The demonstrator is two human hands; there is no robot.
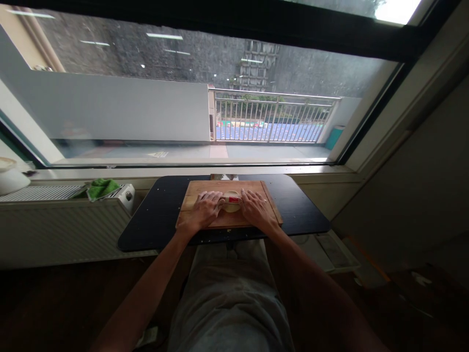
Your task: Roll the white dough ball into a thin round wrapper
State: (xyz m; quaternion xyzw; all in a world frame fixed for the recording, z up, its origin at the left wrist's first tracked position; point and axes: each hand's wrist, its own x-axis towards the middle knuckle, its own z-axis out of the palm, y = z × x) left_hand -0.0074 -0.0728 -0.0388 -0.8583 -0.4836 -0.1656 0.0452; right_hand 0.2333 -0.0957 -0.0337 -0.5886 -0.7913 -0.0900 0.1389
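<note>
A wooden cutting board (pixel 216 185) lies on the dark table, and near its middle is a round, flat piece of pale dough (pixel 231 208). Across the dough runs a short rolling pin (pixel 233 199) with a red label at its centre. My left hand (pixel 208 205) presses on the pin's left end, its fingers curved over it. On the right end rests my right hand (pixel 254 205), its fingers bent over the pin in the same way. Both ends of the pin are hidden under my hands. My fingers look whitish, as if floured.
The dark table (pixel 146 220) has rounded corners and light specks. Left of it stands a radiator (pixel 66 230) with a green cloth (pixel 102 188) on top and a white pot (pixel 10 176) at the far left. A wide window (pixel 146 112) rises behind the table.
</note>
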